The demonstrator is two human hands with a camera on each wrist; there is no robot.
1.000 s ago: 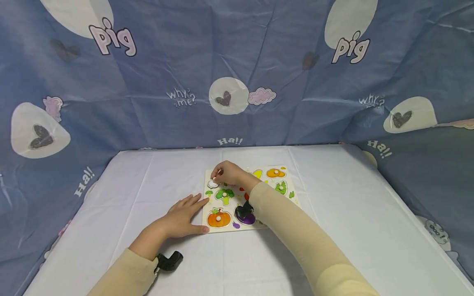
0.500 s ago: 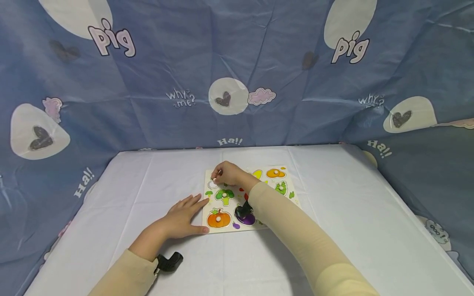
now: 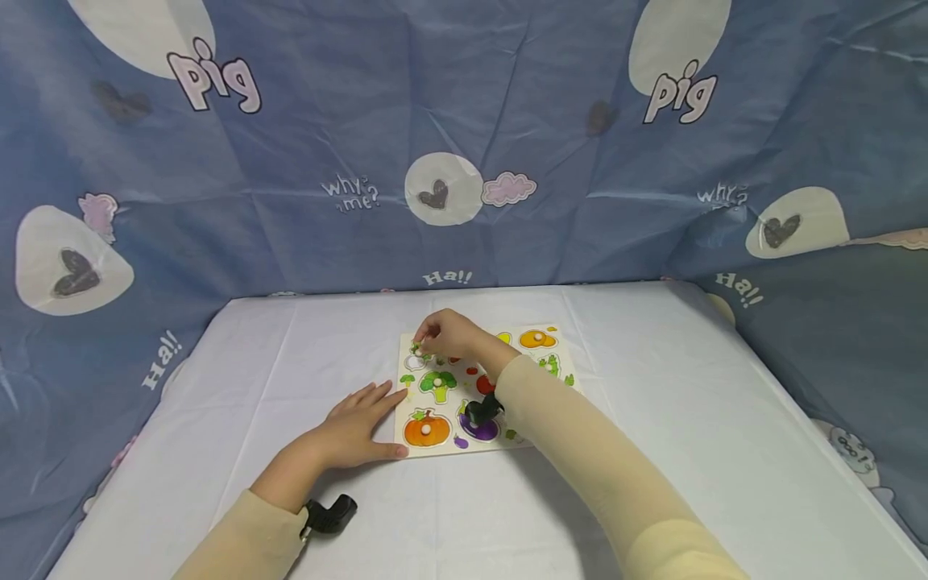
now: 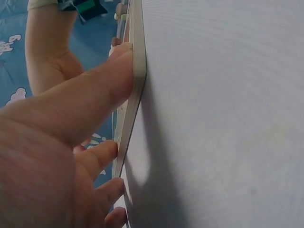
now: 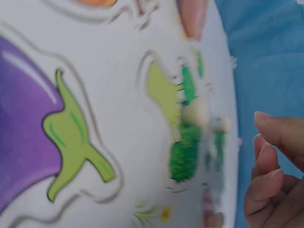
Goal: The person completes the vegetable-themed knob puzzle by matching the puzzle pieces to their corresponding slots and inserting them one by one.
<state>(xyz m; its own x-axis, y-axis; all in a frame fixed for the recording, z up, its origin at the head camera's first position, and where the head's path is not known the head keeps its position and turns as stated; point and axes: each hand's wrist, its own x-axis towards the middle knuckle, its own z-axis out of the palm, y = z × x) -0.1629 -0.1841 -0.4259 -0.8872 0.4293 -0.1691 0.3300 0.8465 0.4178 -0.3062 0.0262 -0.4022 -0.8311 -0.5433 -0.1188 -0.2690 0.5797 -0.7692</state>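
A vegetable peg puzzle board (image 3: 435, 452) lies on the table. My left hand (image 3: 355, 431) rests at its left side with fingers spread; in the left wrist view the thumb (image 4: 102, 83) lies against the board's edge. Over the far left corner is my right hand (image 3: 448, 334), its fingertips just above a white, round vegetable piece (image 3: 415, 363) with a green top. In the right wrist view the right hand's fingers (image 5: 268, 187) are loosely bent, with nothing between them. Near it sit the broccoli piece (image 3: 437, 379), the pumpkin piece (image 3: 424, 435) and the eggplant piece (image 5: 28, 109).
An orange vegetable piece (image 3: 536, 339) and a green one (image 3: 548, 366) sit on the board's right side, partly behind the right forearm. The table wears a white cloth (image 3: 689, 435). A printed blue curtain (image 3: 580, 242) stands behind and at both sides.
My right hand has risen slightly off the white vegetable piece, which lies in the board. The right forearm has shifted a little to the right. My left hand has stayed in place.
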